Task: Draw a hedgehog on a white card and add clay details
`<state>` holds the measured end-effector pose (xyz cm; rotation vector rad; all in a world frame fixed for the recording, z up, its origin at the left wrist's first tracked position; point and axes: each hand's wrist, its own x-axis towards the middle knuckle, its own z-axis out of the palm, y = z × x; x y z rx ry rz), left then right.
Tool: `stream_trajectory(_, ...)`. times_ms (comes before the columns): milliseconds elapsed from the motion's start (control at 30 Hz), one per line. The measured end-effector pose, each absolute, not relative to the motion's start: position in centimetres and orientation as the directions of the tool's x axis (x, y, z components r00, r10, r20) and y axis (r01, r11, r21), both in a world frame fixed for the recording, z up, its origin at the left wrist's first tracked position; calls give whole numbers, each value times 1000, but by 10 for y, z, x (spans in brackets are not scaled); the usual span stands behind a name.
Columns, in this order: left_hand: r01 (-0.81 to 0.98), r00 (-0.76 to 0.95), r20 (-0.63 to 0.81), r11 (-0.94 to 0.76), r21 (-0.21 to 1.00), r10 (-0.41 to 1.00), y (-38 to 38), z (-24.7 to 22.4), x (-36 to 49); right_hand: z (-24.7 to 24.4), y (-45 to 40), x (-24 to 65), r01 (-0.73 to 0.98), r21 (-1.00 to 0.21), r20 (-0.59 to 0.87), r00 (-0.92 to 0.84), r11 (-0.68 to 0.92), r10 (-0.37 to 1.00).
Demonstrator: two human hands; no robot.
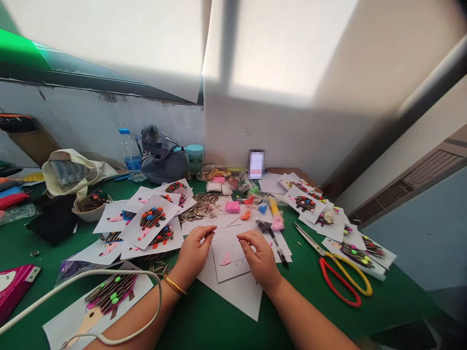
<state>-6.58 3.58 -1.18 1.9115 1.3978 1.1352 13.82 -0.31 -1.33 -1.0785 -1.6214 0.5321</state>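
Far left on the green table: a pink tool, a white cable looping across the near edge and over the left forearm, a cream cloth bag, a small bowl. Behind, a water bottle, a grey bag, a teal cup. Spread left of centre, finished hedgehog cards with coloured dots, another hedgehog card near the front edge, just beside the left forearm. A heap of sunflower seeds beyond.

Centre: left hand, gold bangle at the wrist, fingers curled with thumb and forefinger tips brought together just above the card's upper left corner; whether anything is pinched there, too small to tell. Small white card with a drawn hedgehog outline, lying flat on larger sheets between both hands. Right hand resting on the card's right edge, fingers bent, fingertips pressing the paper, nothing grasped.

Right: a black pen just beside the right hand, pink clay block, propped phone, red-and-yellow scissors lying open, more hedgehog cards fanned toward the table's corner.
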Motion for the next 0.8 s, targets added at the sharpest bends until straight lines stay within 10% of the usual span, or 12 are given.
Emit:
stream_trajectory(433, 871, 244, 290, -341, 354, 925, 41, -13, -65, -16, -2, 137, 364, -786, 509, -79, 500, 857)
stream_trajectory(800, 540, 357, 569, -661, 521, 741, 28, -8, -61, -11, -2, 136, 278, -834, 446, -167, 476, 879)
